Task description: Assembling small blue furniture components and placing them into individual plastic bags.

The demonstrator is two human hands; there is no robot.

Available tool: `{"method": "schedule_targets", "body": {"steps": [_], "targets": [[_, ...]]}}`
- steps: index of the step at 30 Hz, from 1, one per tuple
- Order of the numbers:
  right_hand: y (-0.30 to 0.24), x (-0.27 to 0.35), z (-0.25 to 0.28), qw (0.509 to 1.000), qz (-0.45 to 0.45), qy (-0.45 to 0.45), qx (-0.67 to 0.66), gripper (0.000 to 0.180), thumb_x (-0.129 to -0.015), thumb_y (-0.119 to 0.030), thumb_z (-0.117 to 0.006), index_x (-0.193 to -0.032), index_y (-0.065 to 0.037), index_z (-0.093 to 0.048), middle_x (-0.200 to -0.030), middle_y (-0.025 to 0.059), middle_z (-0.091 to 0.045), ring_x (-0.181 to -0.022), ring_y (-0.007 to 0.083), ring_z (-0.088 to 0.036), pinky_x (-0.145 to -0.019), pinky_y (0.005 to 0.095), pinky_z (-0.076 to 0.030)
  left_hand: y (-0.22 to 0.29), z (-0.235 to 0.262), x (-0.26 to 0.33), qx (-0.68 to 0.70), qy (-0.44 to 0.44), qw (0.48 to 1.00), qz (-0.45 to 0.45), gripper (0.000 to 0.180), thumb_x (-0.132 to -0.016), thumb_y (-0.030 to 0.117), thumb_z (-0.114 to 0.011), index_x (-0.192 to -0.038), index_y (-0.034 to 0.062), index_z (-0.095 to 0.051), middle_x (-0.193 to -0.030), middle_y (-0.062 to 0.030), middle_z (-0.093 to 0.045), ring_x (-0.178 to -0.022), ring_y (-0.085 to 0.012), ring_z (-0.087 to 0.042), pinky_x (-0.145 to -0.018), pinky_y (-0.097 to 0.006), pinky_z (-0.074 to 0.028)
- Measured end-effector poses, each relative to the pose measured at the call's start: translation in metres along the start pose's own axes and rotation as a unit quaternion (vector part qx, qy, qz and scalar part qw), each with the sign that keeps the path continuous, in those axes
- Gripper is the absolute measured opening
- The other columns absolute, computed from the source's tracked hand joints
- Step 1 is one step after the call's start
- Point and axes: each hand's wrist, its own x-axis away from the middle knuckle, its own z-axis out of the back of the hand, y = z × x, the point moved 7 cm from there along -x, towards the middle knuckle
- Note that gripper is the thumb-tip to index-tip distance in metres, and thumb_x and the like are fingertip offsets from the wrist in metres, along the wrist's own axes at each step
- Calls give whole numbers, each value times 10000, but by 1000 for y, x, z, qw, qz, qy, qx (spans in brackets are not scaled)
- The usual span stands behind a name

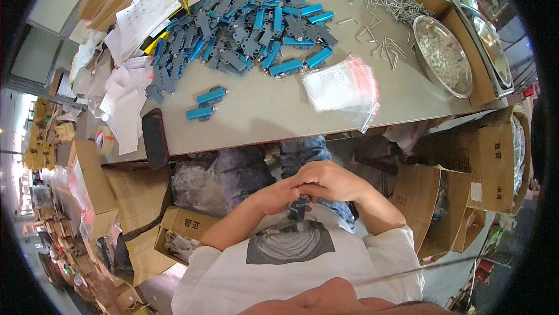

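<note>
My left hand [280, 196] and my right hand [331, 180] meet in front of my chest, below the table's front edge. Between them is a small dark block [300, 208], partly covered by my fingers. Both hands are closed on it; its upper end is hidden. On the table beyond lies a large heap of blue and dark grey latch-like blocks [233, 29]. Two more blue blocks [211, 96] sit apart, nearer me on the left.
The table [250, 123] also bears clear zip bags [340, 88], bent metal rods [396, 0], a steel bowl [442, 56] of small pale pieces, a black phone [155, 138] and papers [142, 18]. Cardboard boxes [428, 198] stand on the right, with another open carton [189, 225] on the left.
</note>
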Motion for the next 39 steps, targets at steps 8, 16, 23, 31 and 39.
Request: {"method": "schedule_targets", "body": {"steps": [8, 16, 23, 31, 39], "targets": [[-24, 6, 4, 986, 92, 60, 125, 149, -749, -75, -747, -880, -39, -685, -1121, 145, -575, -1016, 312, -558, -806, 397, -485, 30, -9, 8, 2, 28, 992, -122, 825, -803, 481, -715, -1387, 4, -378, -1286, -96, -486, -1143, -171, -493, -916, -337, -446], [-11, 16, 21, 960, 27, 261, 99, 128, -716, -22, -759, -804, -30, -666, -1029, 139, -652, -812, 263, -643, -681, 339, -530, 62, 13, 39, -233, 299, 880, -285, 166, -922, 26, -587, -1081, -3, -627, -954, -34, -671, -792, -53, -565, -676, -187, -447], [-12, 20, 14, 946, 50, 282, 151, 183, -706, -56, -763, -840, -46, -638, -841, 91, -650, -805, 301, -623, -708, 387, -492, 89, -14, 53, -528, 330, 675, -395, 113, -790, 25, -692, -897, 46, -665, -823, -97, -673, -710, -193, -638, -635, -273, -498], [-24, 18, 4, 948, 122, 227, 187, 221, -670, -33, -736, -843, -67, -602, -876, 77, -598, -831, 286, -584, -734, 387, -449, 92, -26, 47, -519, 261, 718, -383, 86, -751, -13, -685, -782, 30, -618, -734, -97, -622, -661, -249, -613, -603, -323, -488], [-29, 47, 21, 934, 68, 258, 238, 188, -665, -30, -702, -803, -67, -579, -845, 76, -577, -803, 287, -568, -725, 385, -445, 95, -12, 59, -375, 277, 782, -414, 65, -784, -61, -644, -809, -15, -605, -764, -124, -618, -667, -194, -585, -601, -296, -462]]}}
